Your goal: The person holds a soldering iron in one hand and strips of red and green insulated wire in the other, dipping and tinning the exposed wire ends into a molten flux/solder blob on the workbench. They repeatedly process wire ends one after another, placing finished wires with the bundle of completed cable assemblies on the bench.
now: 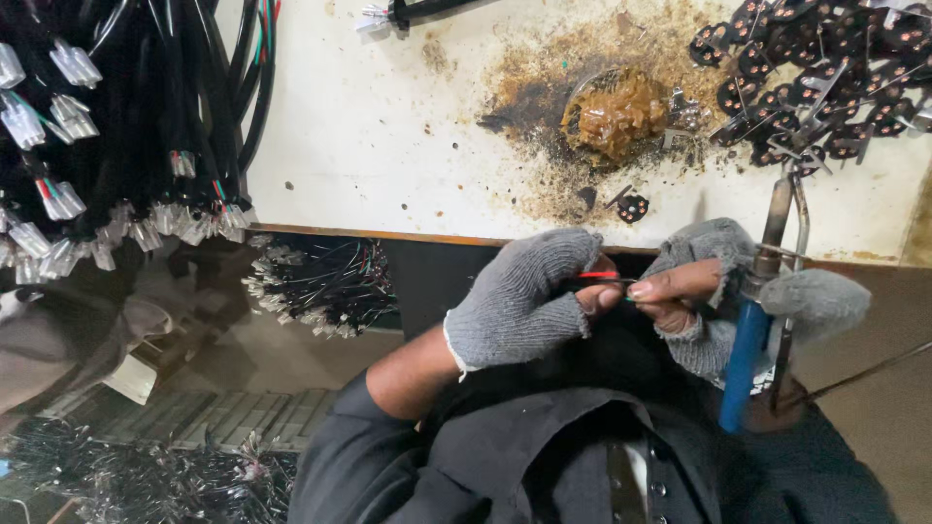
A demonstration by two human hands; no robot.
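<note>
Midway, by the look: left hand [524, 301] and right hand [694, 296], both gloved, pinch a red wire [600, 276] between fingertips at the bench edge [388, 236]; blue-handled soldering iron [752, 330] alongside; many harnesses [116, 146] wait; small round boards [815, 78] piled.

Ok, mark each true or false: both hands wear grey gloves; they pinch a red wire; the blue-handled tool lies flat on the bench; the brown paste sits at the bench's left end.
1. Both hands, left hand and right hand, wear grey gloves: true.
2. They pinch a red wire: true.
3. The blue-handled tool lies flat on the bench: false, it stands up beside the right hand.
4. The brown paste sits at the left end: false, right of the middle.
</note>
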